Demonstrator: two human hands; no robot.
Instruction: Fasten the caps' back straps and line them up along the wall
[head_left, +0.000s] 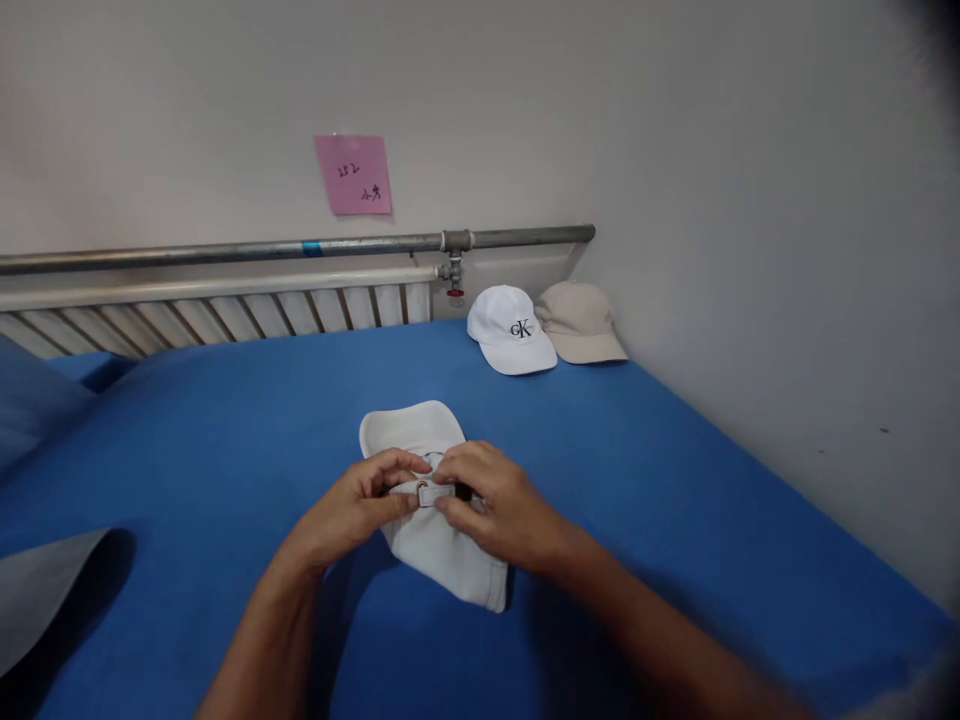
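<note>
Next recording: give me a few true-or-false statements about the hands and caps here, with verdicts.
1. The left hand and right hand both pinch the strap of a pale cap lying on the blue sheet. True.
2. Three caps sit in the far corner. False: two, a logo cap and a beige cap.
3. The logo cap touches the pale cap. False: they lie well apart.
4. A pink note hangs on the wall above the pipe. True.

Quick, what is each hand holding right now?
Left hand: closed, pinching the back strap of the white cap.
Right hand: closed, pinching the same strap.
</note>
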